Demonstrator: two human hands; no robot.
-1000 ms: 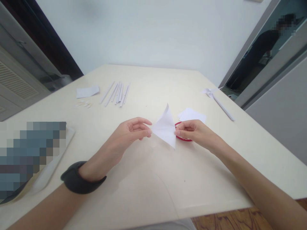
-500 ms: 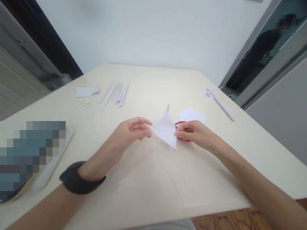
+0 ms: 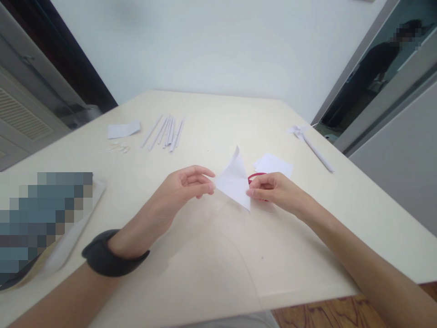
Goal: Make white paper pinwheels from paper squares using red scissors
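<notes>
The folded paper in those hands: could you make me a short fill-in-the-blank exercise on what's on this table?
1. Both the left hand and the right hand pinch a folded sheet of ____ paper.
2. The wrist that wears the dark band is the ____ one.
3. Behind the right hand lies a round ____ object.
4. The row of rolled paper sticks lies on the far ____ part of the table.

Missing words: white; left; red; left

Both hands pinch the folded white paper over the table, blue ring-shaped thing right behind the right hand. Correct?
Not quite: the ring-shaped thing behind the right hand is red, not blue, as the head view shows. The rest holds: the left hand and the right hand pinch opposite corners of the folded white paper over the table.
</notes>
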